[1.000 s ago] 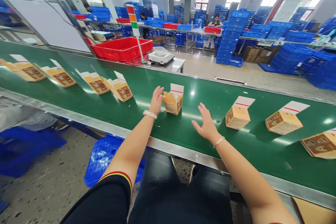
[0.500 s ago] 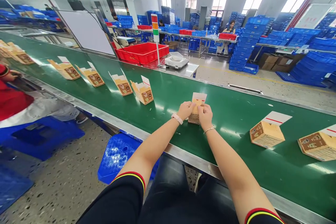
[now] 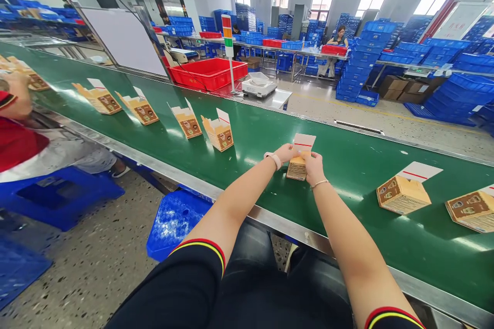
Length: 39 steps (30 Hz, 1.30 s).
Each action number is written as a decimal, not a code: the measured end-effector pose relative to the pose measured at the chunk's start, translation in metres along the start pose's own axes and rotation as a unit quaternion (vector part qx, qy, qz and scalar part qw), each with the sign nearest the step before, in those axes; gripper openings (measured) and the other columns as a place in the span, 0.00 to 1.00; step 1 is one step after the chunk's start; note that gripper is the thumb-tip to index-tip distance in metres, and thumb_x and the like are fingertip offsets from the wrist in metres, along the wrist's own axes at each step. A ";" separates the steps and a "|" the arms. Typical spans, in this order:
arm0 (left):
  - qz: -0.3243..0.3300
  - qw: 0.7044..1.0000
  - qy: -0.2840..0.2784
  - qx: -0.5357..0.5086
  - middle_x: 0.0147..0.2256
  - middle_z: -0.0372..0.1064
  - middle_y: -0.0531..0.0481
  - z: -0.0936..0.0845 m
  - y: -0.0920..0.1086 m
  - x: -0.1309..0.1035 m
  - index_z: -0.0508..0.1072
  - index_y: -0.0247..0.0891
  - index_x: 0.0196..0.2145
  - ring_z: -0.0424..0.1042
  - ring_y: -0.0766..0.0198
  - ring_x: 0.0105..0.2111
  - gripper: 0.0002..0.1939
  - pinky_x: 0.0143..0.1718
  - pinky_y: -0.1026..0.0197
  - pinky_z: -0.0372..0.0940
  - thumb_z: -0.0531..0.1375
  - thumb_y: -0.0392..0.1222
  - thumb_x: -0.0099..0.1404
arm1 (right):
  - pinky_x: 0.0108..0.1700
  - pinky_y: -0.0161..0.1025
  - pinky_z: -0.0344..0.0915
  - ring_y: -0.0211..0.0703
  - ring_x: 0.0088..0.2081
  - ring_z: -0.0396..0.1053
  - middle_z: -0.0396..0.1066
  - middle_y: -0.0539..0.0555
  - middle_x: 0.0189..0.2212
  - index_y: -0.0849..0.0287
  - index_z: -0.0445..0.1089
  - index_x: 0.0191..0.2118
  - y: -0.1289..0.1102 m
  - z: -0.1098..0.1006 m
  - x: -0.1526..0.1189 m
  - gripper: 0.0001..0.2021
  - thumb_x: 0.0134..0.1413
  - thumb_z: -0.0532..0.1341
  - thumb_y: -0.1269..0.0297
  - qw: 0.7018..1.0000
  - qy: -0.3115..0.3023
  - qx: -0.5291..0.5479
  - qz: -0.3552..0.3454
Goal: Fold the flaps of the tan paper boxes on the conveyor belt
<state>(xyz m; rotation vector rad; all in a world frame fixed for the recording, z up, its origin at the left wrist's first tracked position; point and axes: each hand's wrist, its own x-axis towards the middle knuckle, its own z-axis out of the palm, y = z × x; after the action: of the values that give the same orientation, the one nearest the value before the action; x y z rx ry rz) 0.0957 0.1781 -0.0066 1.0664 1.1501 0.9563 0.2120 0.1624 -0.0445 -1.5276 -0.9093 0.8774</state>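
A small brown and tan carton [image 3: 296, 170] stands on the green conveyor belt [image 3: 266, 200] in front of me, its white flap with a red line [image 3: 304, 141] raised at the back. My left hand [image 3: 286, 153] grips the carton's upper left side at the flap. On the right side, my right hand [image 3: 314, 167] has its fingers pressed around the carton's top edge and flap. The tan top shows between both hands. Fingertips behind the flap are partly hidden.
Open-topped cartons [image 3: 219, 132] stand to the left on the belt. Two cartons with raised flaps, one nearer [image 3: 403, 195], sit to the right. Beyond the belt are a red bin [image 3: 208, 74] and a scale [image 3: 258, 86]. A person in red [image 3: 23, 131] sits far left.
The cartons on the belt have shifted right, and both my hands have moved right with mine. My fingers have moved from the tan top to the base of the white flap.
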 end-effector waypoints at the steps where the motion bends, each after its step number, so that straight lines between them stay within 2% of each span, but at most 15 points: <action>1: 0.024 0.999 0.032 0.000 0.41 0.72 0.41 -0.004 0.001 -0.003 0.68 0.35 0.40 0.71 0.54 0.45 0.17 0.50 0.52 0.64 0.66 0.36 0.52 | 0.50 0.49 0.67 0.50 0.49 0.65 0.61 0.59 0.46 0.55 0.56 0.46 0.001 -0.007 -0.004 0.21 0.45 0.61 0.62 1.000 0.022 -0.005 -0.019; 4: 0.163 0.954 0.249 0.043 0.56 0.60 0.38 -0.037 0.005 -0.013 0.61 0.37 0.51 0.61 0.54 0.58 0.24 0.60 0.53 0.54 0.63 0.42 0.59 | 0.60 0.53 0.54 0.52 0.58 0.55 0.54 0.61 0.52 0.55 0.55 0.50 0.006 -0.030 -0.018 0.22 0.49 0.59 0.56 0.982 0.103 -0.045 -0.153; 6: 0.248 0.860 0.435 0.095 0.60 0.52 0.34 -0.073 0.006 -0.014 0.56 0.36 0.55 0.50 0.49 0.63 0.34 0.64 0.49 0.46 0.66 0.43 0.55 | 0.60 0.57 0.52 0.53 0.59 0.53 0.53 0.62 0.52 0.56 0.54 0.51 0.010 -0.046 -0.029 0.22 0.52 0.56 0.55 0.950 0.139 -0.081 -0.267; 8: 0.262 0.801 0.525 0.120 0.63 0.44 0.31 -0.115 0.004 -0.011 0.51 0.36 0.58 0.41 0.45 0.66 0.44 0.66 0.45 0.41 0.69 0.43 0.50 | 0.58 0.59 0.55 0.54 0.58 0.53 0.53 0.61 0.52 0.55 0.54 0.51 0.011 -0.060 -0.041 0.20 0.54 0.55 0.55 0.923 0.147 -0.101 -0.341; 10: 0.254 0.799 0.534 0.112 0.64 0.42 0.31 -0.155 0.000 -0.006 0.49 0.37 0.59 0.40 0.45 0.66 0.48 0.65 0.43 0.42 0.71 0.40 0.46 | 0.56 0.60 0.57 0.54 0.58 0.54 0.52 0.61 0.52 0.53 0.54 0.50 0.009 -0.071 -0.053 0.18 0.54 0.54 0.56 0.904 0.139 -0.100 -0.392; 12: 0.247 0.837 0.479 0.096 0.62 0.49 0.32 -0.187 -0.003 -0.002 0.52 0.38 0.58 0.48 0.44 0.64 0.47 0.63 0.43 0.49 0.72 0.36 0.45 | 0.55 0.60 0.59 0.54 0.58 0.55 0.52 0.61 0.52 0.53 0.54 0.49 0.005 -0.077 -0.065 0.17 0.55 0.55 0.58 0.888 0.118 -0.086 -0.436; 15: 0.227 0.892 0.379 0.096 0.54 0.62 0.37 -0.206 -0.002 0.001 0.58 0.38 0.53 0.63 0.48 0.56 0.39 0.58 0.46 0.58 0.70 0.31 0.44 | 0.54 0.61 0.60 0.55 0.56 0.58 0.56 0.61 0.50 0.54 0.56 0.47 0.000 -0.074 -0.082 0.15 0.55 0.56 0.59 0.867 0.073 -0.078 -0.487; 18: 0.216 0.909 0.337 0.113 0.51 0.64 0.40 -0.181 -0.003 -0.007 0.58 0.37 0.52 0.68 0.54 0.51 0.41 0.56 0.52 0.61 0.70 0.31 0.42 | 0.53 0.60 0.62 0.54 0.53 0.63 0.62 0.62 0.47 0.54 0.59 0.46 0.000 -0.057 -0.097 0.13 0.55 0.56 0.60 0.848 -0.008 -0.119 -0.516; 22: 0.233 0.921 0.293 0.108 0.51 0.64 0.41 -0.106 -0.028 -0.041 0.58 0.38 0.52 0.66 0.54 0.52 0.44 0.56 0.55 0.60 0.72 0.37 0.39 | 0.59 0.60 0.58 0.54 0.59 0.58 0.62 0.63 0.54 0.54 0.59 0.55 0.010 -0.026 -0.100 0.19 0.58 0.54 0.60 0.811 -0.169 -0.182 -0.530; 26: 0.289 0.932 0.176 0.128 0.49 0.67 0.43 -0.057 -0.062 -0.079 0.66 0.40 0.45 0.67 0.55 0.49 0.23 0.53 0.55 0.62 0.66 0.42 0.52 | 0.61 0.65 0.50 0.59 0.65 0.46 0.61 0.62 0.58 0.57 0.61 0.58 0.021 -0.012 -0.079 0.25 0.56 0.57 0.56 0.812 -0.216 -0.190 -0.508; 29: 0.340 0.911 0.133 0.190 0.43 0.71 0.44 -0.047 -0.068 -0.088 0.71 0.41 0.33 0.66 0.55 0.49 0.04 0.55 0.52 0.59 0.60 0.42 0.59 | 0.61 0.63 0.51 0.58 0.62 0.52 0.71 0.59 0.46 0.54 0.72 0.43 0.021 -0.012 -0.065 0.14 0.55 0.58 0.55 0.837 -0.203 -0.143 -0.488; 33: 0.301 0.923 0.122 0.208 0.31 0.71 0.48 -0.042 -0.055 -0.077 0.70 0.40 0.25 0.68 0.57 0.40 0.07 0.50 0.52 0.62 0.59 0.41 0.60 | 0.55 0.55 0.61 0.54 0.52 0.63 0.70 0.57 0.38 0.55 0.69 0.23 0.018 -0.003 -0.059 0.15 0.55 0.57 0.53 0.919 -0.110 -0.048 -0.375; 35: 0.232 0.951 0.148 0.143 0.34 0.70 0.49 -0.041 -0.046 -0.068 0.69 0.39 0.31 0.69 0.61 0.36 0.03 0.45 0.55 0.65 0.60 0.39 0.58 | 0.49 0.49 0.66 0.50 0.46 0.65 0.66 0.57 0.41 0.56 0.67 0.25 0.020 0.005 -0.057 0.12 0.50 0.61 0.53 0.961 -0.040 -0.012 -0.273; 36: 0.187 0.964 0.156 0.104 0.36 0.70 0.49 -0.041 -0.042 -0.063 0.68 0.38 0.35 0.69 0.63 0.35 0.07 0.43 0.56 0.66 0.61 0.37 0.57 | 0.46 0.47 0.68 0.49 0.44 0.66 0.64 0.57 0.42 0.56 0.67 0.28 0.021 0.008 -0.055 0.11 0.47 0.62 0.54 0.975 -0.018 0.001 -0.220; 39: 0.062 0.993 0.090 0.033 0.38 0.70 0.47 -0.043 -0.033 -0.050 0.65 0.36 0.41 0.70 0.65 0.34 0.19 0.42 0.58 0.66 0.64 0.32 0.52 | 0.38 0.42 0.70 0.44 0.38 0.66 0.62 0.54 0.40 0.55 0.65 0.37 0.028 0.012 -0.046 0.15 0.41 0.63 0.59 0.992 -0.021 0.020 -0.120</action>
<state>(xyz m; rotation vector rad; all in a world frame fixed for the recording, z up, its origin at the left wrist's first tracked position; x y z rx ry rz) 0.0470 0.1288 -0.0304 1.1328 1.2816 1.1376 0.1837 0.1226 -0.0710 -1.3384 -1.0741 0.7506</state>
